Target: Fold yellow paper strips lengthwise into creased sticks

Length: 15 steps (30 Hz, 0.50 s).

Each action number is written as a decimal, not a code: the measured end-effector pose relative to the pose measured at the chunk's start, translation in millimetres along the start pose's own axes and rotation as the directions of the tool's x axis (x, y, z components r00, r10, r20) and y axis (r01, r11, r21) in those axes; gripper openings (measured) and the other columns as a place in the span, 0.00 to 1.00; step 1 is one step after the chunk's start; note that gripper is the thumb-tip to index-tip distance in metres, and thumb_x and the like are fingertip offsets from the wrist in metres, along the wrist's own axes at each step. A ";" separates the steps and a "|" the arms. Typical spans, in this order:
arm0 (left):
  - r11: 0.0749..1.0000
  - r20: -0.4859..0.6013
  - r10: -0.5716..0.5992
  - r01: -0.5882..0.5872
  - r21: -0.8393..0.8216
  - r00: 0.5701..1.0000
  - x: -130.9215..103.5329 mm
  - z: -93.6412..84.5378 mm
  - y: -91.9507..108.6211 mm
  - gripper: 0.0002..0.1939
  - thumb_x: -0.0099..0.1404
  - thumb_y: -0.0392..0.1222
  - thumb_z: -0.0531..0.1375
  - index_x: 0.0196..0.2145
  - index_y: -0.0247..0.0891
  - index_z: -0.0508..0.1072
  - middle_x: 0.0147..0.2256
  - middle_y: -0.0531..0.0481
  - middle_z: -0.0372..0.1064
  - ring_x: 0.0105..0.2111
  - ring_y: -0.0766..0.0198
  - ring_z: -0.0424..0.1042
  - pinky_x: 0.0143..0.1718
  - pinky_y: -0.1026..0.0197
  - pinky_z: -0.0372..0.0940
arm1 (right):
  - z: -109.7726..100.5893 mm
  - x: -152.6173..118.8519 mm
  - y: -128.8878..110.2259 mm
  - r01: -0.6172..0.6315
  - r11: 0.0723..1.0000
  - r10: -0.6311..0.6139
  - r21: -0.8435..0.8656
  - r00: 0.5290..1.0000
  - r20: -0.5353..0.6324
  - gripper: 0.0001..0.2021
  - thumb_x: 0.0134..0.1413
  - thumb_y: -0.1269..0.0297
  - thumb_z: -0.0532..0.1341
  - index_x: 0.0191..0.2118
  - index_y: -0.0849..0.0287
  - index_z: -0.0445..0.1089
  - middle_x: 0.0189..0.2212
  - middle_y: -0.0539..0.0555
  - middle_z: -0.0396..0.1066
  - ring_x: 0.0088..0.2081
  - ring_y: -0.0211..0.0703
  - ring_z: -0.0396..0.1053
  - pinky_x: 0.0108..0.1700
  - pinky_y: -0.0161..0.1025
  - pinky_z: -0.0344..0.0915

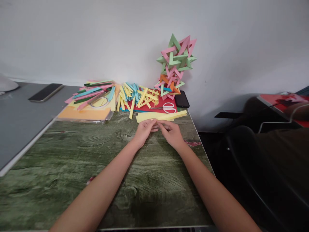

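Observation:
Over the green wood-patterned table (116, 154), my left hand (146, 129) and my right hand (171, 131) meet fingertip to fingertip. Both are closed in a pinch, and what lies between the fingers is too small and hidden to make out. Just behind them lie flat pale-yellow paper strips (154, 116), partly covered by my fingers. White-handled scissors (169, 108) rest farther back on a red sheet (156, 109). To the left of the scissors is a loose pile of folded yellow paper strips (147, 96) beside blue ones (135, 91).
A star-pointed paper model (177, 61) in pink, green and orange stands against the wall. Near its base lies a black phone (182, 99). Multicoloured strips (93, 93) and a tape roll (99, 102) sit on an orange paper pack (84, 112). Another phone (45, 92) is on the grey surface.

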<state>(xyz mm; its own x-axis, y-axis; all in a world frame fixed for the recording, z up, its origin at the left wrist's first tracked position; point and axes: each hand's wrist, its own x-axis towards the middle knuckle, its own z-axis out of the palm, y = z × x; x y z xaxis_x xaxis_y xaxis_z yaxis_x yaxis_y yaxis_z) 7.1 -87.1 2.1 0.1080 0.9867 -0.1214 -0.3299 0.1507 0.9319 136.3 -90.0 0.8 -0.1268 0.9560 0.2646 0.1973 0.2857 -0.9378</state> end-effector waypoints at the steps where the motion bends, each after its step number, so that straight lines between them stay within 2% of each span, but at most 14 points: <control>1: 1.000 0.009 0.003 -0.003 0.018 1.000 0.2 -0.3 -0.3 0.13 0.52 0.47 0.59 0.30 0.34 0.71 0.31 0.46 0.73 0.34 0.62 0.72 0.38 0.60 0.65 | 0.0 0.0 -0.3 0.007 1.000 -0.007 -0.003 1.000 0.004 0.12 0.46 0.60 0.56 0.35 0.57 0.72 0.21 0.50 0.68 0.23 0.38 0.65 0.24 0.33 0.59; 3: 0.999 0.028 0.011 -0.012 0.037 1.000 0.7 -1.1 -1.1 0.13 0.53 0.47 0.59 0.30 0.34 0.71 0.31 0.46 0.73 0.34 0.63 0.72 0.38 0.61 0.65 | 0.3 0.5 -1.9 0.023 1.000 -0.023 0.011 1.000 0.005 0.11 0.47 0.60 0.56 0.35 0.58 0.71 0.22 0.50 0.68 0.23 0.37 0.64 0.25 0.33 0.59; 5: 0.999 0.026 0.015 -0.016 0.037 1.000 1.2 -1.5 -1.8 0.12 0.54 0.47 0.58 0.30 0.34 0.70 0.32 0.46 0.73 0.33 0.63 0.72 0.38 0.61 0.65 | 0.6 1.3 -4.0 0.030 0.999 -0.029 0.029 0.999 -0.028 0.10 0.47 0.61 0.56 0.34 0.59 0.69 0.19 0.48 0.64 0.20 0.34 0.60 0.24 0.32 0.57; 8: 0.999 0.022 0.004 -0.005 0.033 1.000 1.4 -0.7 -1.8 0.12 0.55 0.46 0.57 0.31 0.34 0.70 0.33 0.45 0.73 0.35 0.61 0.72 0.37 0.61 0.65 | 0.6 3.5 -4.8 0.017 0.998 -0.006 0.066 0.987 -0.160 0.10 0.44 0.62 0.59 0.36 0.58 0.63 0.15 0.42 0.56 0.17 0.30 0.53 0.21 0.30 0.53; 12: 0.999 0.038 0.006 -0.008 0.041 0.999 1.3 0.4 -1.5 0.13 0.55 0.47 0.57 0.32 0.33 0.69 0.35 0.43 0.72 0.36 0.59 0.72 0.36 0.62 0.65 | 0.7 7.0 2.4 0.016 0.986 0.048 0.163 0.924 -0.380 0.22 0.38 0.63 0.63 0.39 0.55 0.51 0.17 0.39 0.55 0.17 0.30 0.54 0.22 0.29 0.55; 15: 0.998 0.047 0.016 -0.019 0.054 0.999 1.5 -0.2 -2.1 0.14 0.56 0.48 0.56 0.33 0.33 0.68 0.36 0.43 0.72 0.36 0.58 0.72 0.35 0.62 0.65 | 1.6 8.8 8.9 -0.039 0.968 0.148 0.246 0.885 -0.441 0.26 0.34 0.61 0.65 0.37 0.55 0.49 0.17 0.39 0.56 0.16 0.30 0.55 0.20 0.29 0.56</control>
<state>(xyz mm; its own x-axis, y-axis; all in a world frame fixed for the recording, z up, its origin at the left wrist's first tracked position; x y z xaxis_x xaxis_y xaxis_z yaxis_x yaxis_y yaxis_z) 7.8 -85.9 -0.1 0.1465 0.9851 -0.0900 -0.2806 0.1287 0.9512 135.4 -79.2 -5.6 0.3452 0.9181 0.1947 -0.0432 0.2228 -0.9739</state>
